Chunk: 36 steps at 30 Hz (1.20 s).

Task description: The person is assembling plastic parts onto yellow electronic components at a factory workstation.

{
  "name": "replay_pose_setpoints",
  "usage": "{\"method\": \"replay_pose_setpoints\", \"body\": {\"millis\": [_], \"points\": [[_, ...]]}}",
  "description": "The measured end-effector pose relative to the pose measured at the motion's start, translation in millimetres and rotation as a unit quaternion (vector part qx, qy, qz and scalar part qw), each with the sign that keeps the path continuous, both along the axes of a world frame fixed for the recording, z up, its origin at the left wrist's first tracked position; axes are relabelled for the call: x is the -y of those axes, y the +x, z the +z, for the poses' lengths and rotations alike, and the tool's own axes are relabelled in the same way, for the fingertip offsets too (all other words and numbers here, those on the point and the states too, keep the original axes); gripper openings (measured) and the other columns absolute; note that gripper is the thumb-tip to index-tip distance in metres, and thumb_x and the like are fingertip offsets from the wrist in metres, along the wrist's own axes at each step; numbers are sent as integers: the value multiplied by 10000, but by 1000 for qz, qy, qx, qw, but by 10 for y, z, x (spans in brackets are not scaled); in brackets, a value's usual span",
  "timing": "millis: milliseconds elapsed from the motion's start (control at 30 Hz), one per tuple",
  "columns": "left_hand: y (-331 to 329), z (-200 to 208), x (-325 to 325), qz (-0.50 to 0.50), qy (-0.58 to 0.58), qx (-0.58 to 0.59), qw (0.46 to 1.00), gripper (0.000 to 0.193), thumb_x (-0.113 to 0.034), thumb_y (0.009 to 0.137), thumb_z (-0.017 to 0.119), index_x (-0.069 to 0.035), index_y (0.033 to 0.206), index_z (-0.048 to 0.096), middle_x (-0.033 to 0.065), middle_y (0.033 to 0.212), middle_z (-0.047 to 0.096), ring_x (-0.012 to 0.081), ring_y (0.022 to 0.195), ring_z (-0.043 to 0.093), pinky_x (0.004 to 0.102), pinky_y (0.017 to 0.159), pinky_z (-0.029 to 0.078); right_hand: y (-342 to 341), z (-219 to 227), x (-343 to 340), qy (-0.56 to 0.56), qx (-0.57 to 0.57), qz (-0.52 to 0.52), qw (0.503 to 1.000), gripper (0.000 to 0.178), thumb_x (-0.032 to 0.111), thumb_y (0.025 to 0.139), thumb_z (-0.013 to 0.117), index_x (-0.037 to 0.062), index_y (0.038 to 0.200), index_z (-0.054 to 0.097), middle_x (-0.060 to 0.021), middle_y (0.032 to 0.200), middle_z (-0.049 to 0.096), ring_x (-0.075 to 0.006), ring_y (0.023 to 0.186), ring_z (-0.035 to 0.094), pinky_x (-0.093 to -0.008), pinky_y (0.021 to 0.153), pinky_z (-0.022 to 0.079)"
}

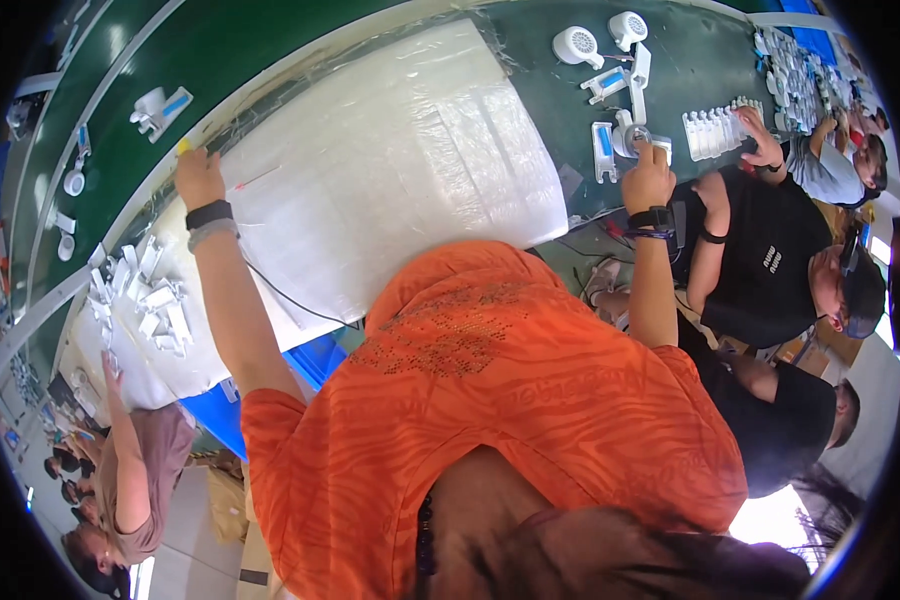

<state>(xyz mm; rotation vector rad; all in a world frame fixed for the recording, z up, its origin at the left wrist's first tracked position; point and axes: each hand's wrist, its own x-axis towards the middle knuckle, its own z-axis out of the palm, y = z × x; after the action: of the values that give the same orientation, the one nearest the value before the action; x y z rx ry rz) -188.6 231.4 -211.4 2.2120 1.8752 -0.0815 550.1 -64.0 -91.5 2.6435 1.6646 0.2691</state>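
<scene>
My left hand (200,180) is at the far left edge of a white padded sheet, fingers closed at a small yellow thing (183,146) that they partly hide. My right hand (650,183) reaches to the right of the sheet, its fingers closed on a white plastic part (627,138) with a round end. Right beside that part lies a white piece with a blue strip (603,152). Beyond it are another blue-striped piece (606,85) and two white round-headed parts with grilles (576,45). The white padded sheet (390,140) spreads between my hands.
A pile of white plastic pieces (155,300) lies on the sheet's left end. White parts (160,110) sit on the green belt (230,60). At right, a co-worker's hand (760,140) touches a row of white pieces (715,130). Another person (135,470) works at left.
</scene>
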Motion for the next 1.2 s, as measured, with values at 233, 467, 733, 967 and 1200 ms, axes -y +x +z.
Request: {"method": "replay_pose_setpoints", "body": {"millis": [233,467,733,967,1200], "points": [[2271,932,846,264,-99,659,697,384,-197,961,534,-50,1316,514,80,1320,491,236,1192,507,406,924,487,395,197,247,-51,18,91,994,417,20,687,624,172,1074,588,-19,1089,608,-252,1019,585,-430,808,436],[2761,1133,1227,277,-193,678,653,328,-220,988,494,-40,1255,556,68,1289,544,218,1150,529,381,906,488,563,248,150,-71,35,179,981,294,149,682,729,162,959,631,-7,1040,621,-238,1008,573,-418,818,418],[3047,1474,1557,142,-248,624,727,268,-111,920,488,-60,1153,612,71,1156,616,178,1044,597,314,872,493,102,579,-191,-3,-204,261,943,188,185,828,708,50,918,613,-65,809,636,-245,754,632,-377,654,466],[3702,1866,1939,-223,-5,522,823,668,-137,833,706,-62,1410,378,116,1368,510,246,1269,479,363,1044,392,-1320,785,-458,56,-777,72,623,156,154,951,611,17,1024,593,-37,778,633,-91,667,623,-231,566,436],[3507,1848,1909,-92,-227,746,619,651,-78,858,686,-74,1417,352,136,1295,562,209,1203,525,336,1012,429,-1740,1248,-626,-127,-854,164,478,238,179,992,522,7,1153,556,-17,795,565,-69,629,518,-197,608,405]]}}
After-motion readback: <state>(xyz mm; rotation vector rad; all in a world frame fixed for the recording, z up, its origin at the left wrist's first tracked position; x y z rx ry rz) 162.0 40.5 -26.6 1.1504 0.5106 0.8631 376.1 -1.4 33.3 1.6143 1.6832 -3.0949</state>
